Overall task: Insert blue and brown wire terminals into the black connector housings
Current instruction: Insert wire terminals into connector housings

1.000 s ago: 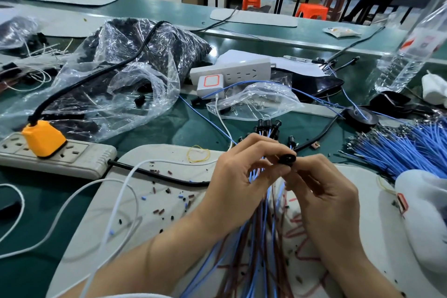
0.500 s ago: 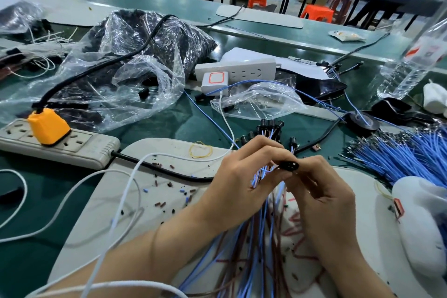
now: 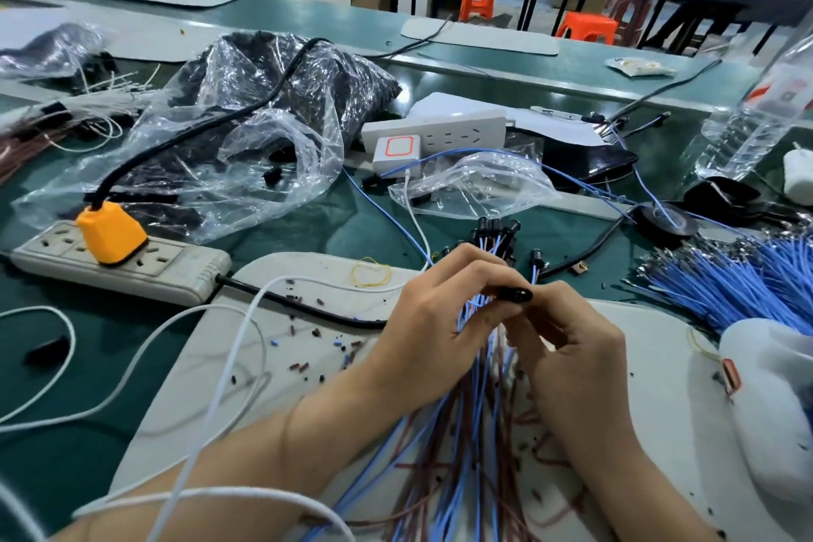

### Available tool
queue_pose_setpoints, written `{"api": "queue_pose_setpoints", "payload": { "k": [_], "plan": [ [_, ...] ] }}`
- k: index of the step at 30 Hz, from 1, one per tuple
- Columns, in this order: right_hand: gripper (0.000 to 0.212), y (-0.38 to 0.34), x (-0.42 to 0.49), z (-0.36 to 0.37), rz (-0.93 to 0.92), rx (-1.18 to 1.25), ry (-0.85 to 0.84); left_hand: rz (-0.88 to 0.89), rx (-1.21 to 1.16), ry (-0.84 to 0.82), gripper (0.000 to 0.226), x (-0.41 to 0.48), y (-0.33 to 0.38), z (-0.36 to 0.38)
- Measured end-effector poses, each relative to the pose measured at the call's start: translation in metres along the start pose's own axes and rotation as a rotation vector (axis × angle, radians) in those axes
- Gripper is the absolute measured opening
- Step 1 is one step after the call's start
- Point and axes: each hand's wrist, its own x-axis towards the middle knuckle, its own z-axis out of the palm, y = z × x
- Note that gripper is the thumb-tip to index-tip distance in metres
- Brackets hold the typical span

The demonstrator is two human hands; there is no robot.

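A small black connector housing (image 3: 515,294) is pinched between the fingertips of my left hand (image 3: 433,321) and my right hand (image 3: 572,348) above the grey work mat (image 3: 308,348). Blue wires run down from the housing between my fingers. Under both hands lies a bundle of blue and brown wires (image 3: 466,444). Its far end carries several finished black housings (image 3: 495,229) just beyond my left fingers. A large heap of loose blue wires with metal terminals (image 3: 721,282) lies to the right.
A clear bag of black housings (image 3: 264,110) sits at the back left. A power strip with an orange plug (image 3: 112,233) lies left, and white cables (image 3: 176,321) cross the mat. A water bottle (image 3: 756,119), a white power strip (image 3: 440,130) and a white bag (image 3: 774,400) stand right.
Both hands keep pinching the same black housing, with only small finger shifts. The camera has tilted, so the whole scene sits slightly lower in view.
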Motion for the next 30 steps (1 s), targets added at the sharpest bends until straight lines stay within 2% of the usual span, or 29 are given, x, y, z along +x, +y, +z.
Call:
{"api": "queue_pose_setpoints", "payload": {
  "k": [4,11,15,17,22,26,30],
  "plan": [
    [0.01,-0.001,-0.001,0.001,-0.049,-0.081,0.002,0.009,0.02,-0.013,0.012,-0.004,0.0,-0.001],
    [0.006,0.0,0.0,0.003,-0.071,-0.098,0.034,0.021,0.017,0.03,0.011,-0.005,-0.002,-0.002],
    [0.004,0.0,-0.001,0.004,-0.047,-0.079,0.049,-0.015,-0.017,-0.021,0.012,-0.003,-0.001,-0.002],
    [0.007,0.0,-0.001,0.003,-0.021,-0.041,0.054,-0.057,-0.056,-0.023,0.013,-0.005,-0.002,-0.002],
    [0.029,-0.003,0.0,-0.004,0.063,0.043,0.19,-0.193,-0.23,-0.021,0.015,-0.003,-0.004,0.002],
    [0.032,-0.011,0.002,-0.009,0.114,0.134,0.232,-0.264,-0.324,-0.07,0.018,-0.003,-0.005,0.003],
    [0.026,-0.022,0.006,-0.018,0.11,0.263,0.234,-0.287,-0.344,-0.066,0.022,-0.002,-0.004,0.001]
  ]
}}
